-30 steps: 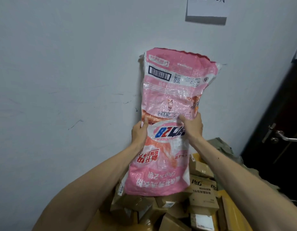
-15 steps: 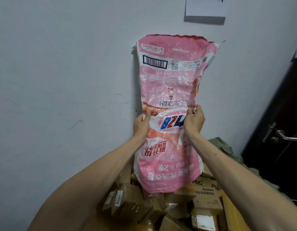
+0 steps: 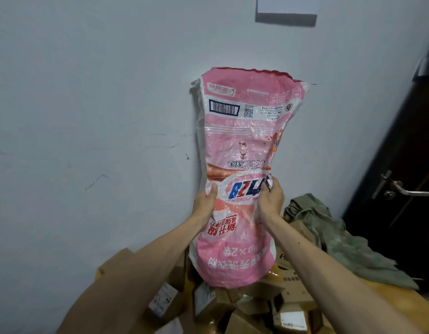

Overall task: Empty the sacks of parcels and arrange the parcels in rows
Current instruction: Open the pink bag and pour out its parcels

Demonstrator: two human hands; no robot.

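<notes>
- Dropping back down, left hand (image 3: pixel 205 201) and right hand (image 3: pixel 271 201) are each gripping the upended sack (image 3: pixel 242 141) between them.
- Parcels (image 3: pixel 208 300) are piling below the hands; sack is looking empty.

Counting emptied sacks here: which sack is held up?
The pink sack, gripped by the left hand and right hand; the green sack lies crumpled on the boxes.

Scuffed white wall (image 3: pixel 88 104), dark door (image 3: pixel 401 189) at right
</notes>
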